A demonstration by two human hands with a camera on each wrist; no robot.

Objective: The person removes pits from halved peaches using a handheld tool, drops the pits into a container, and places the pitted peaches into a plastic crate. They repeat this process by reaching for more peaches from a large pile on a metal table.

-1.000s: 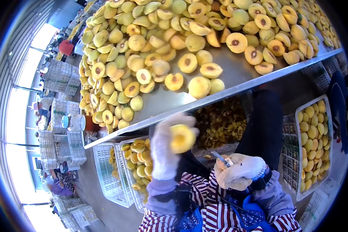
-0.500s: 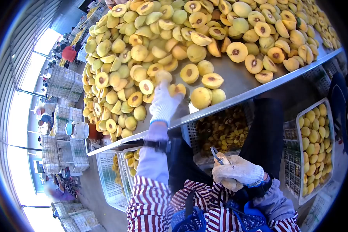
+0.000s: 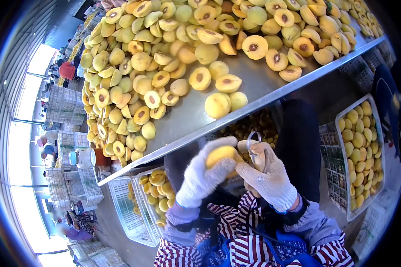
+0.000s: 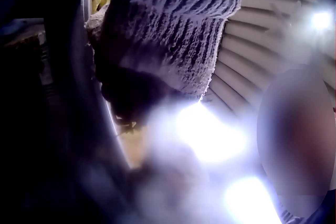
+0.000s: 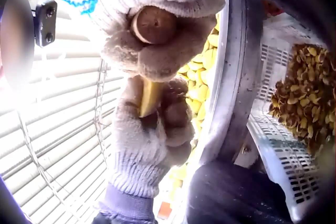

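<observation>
One white knit-gloved left hand (image 3: pixel 204 177) grasps a rounded yellow fruit piece (image 3: pixel 219 155) nearest my head camera; close beside, the similarly gloved right hand (image 3: pixel 272 175) clasps a tool with a curved metal loop (image 3: pixel 254 133), I judge so the loop can reach the fruit. White plastic crates (image 3: pixel 332 164) of yellow fruit stand low on either side, probably for easy reach. Beyond, halved yellow fruit (image 3: pixel 200 78) heaps on a grey metal table (image 3: pixel 182 124). Fingers hide the piece's underside from me; glare blots my left wrist view.
</observation>
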